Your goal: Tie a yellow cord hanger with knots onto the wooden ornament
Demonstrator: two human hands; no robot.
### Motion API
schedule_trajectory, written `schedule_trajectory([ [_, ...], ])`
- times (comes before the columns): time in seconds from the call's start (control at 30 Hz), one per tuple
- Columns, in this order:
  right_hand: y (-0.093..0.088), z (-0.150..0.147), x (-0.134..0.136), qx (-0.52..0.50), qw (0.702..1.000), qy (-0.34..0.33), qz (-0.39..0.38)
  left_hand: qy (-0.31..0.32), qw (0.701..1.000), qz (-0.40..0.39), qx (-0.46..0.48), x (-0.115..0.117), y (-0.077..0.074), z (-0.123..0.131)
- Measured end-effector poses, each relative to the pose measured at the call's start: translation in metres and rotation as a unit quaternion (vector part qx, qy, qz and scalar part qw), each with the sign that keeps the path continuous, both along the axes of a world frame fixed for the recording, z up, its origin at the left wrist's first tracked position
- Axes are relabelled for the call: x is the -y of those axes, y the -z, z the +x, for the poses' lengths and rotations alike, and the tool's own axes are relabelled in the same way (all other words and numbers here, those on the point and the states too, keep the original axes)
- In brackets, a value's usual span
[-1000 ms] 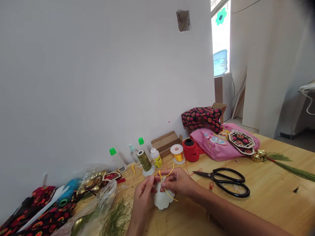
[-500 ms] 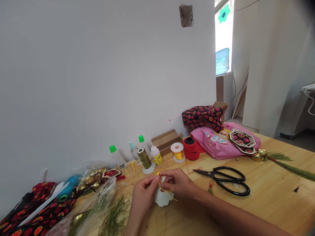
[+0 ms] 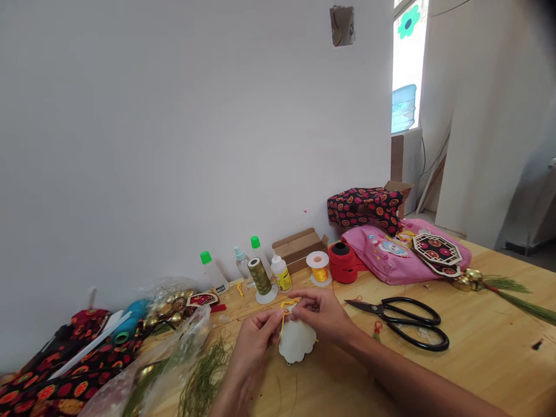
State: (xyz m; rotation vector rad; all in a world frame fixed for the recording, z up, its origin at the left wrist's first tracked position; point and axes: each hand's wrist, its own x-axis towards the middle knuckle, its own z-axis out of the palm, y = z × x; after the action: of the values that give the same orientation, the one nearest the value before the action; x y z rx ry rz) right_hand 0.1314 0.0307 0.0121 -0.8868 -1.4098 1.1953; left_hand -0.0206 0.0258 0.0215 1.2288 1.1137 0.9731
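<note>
A white scalloped, fan-shaped piece [image 3: 297, 343] hangs between my hands over the table, with yellow cord [image 3: 288, 303] looped at its top. The fingertips of my left hand [image 3: 259, 335] are closed in a pinch on the cord at the piece's upper left. From the other side, my right hand [image 3: 324, 315] pinches the cord at the top corner, thumb in front. Its fingers partly cover the piece's top, so the exact grip is hard to see. Loose cord ends show at both sides of the piece.
Black-handled scissors [image 3: 408, 318] lie on the right, beside a small tassel [image 3: 376, 331]. Behind stand an olive thread spool [image 3: 259, 278], a glue bottle [image 3: 281, 273], a yellow cord spool [image 3: 319, 269] and red thread [image 3: 343, 266]. Green threads [image 3: 206, 370] and a plastic bag [image 3: 174, 347] lie left.
My hands have shifted along the cord at the piece's top, and more of the white piece shows. The strand that hung across its front is no longer there. The view has turned slightly left.
</note>
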Motion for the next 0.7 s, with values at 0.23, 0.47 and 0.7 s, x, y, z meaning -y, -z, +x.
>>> schedule_trajectory([
  [0.23, -0.006, 0.004, 0.003, 0.034, 0.999, 0.027, 0.033, -0.030, 0.996, -0.030, 0.082, 0.004, -0.005, 0.007],
  [0.47, 0.001, 0.002, 0.002, 0.137, 0.984, 0.051, 0.098, -0.047, 0.995, -0.038, 0.084, 0.007, -0.007, 0.010],
  [0.7, 0.001, 0.002, 0.000, 0.083, 0.997, 0.000, 0.008, -0.038, 0.999, 0.009, 0.012, 0.005, 0.000, 0.013],
])
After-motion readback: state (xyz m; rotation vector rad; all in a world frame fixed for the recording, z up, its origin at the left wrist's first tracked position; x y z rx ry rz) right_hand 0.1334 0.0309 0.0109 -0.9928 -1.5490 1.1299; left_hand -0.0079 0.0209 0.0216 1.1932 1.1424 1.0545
